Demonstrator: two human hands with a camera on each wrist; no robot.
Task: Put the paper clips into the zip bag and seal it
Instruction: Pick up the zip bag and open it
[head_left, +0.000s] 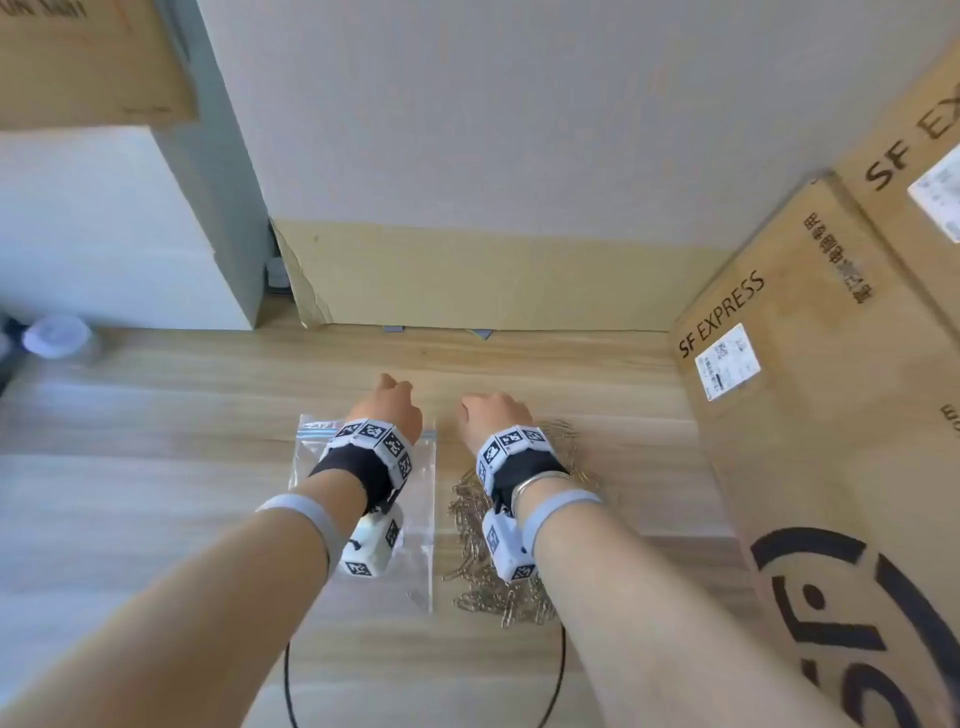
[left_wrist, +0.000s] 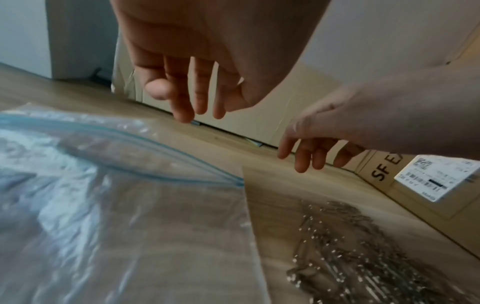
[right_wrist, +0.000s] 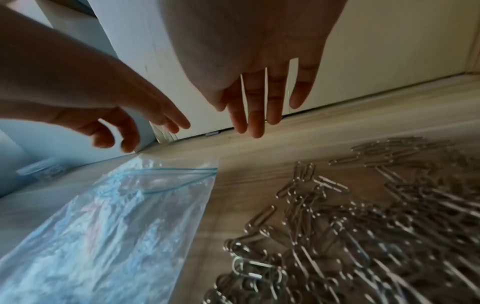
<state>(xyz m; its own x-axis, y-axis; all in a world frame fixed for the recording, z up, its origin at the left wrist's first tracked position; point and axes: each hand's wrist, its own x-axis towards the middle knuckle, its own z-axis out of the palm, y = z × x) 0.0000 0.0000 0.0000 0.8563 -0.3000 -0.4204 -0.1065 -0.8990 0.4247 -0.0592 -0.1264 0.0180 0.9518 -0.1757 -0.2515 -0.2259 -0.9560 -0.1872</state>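
Clear zip bag (head_left: 415, 525) empty, paper clips (head_left: 470, 582) beside

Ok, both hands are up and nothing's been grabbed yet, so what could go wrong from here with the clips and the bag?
1. The paper clips lie in a tangled heap, some seemingly hooked together, so a grab may drag a clump and scatter clips over the table.
2. The zip bag lies flat, its mouth only slightly gaping; clips may miss unless the left hand holds it open.
3. A clip caught in the blue zip strip could stop the seal closing.
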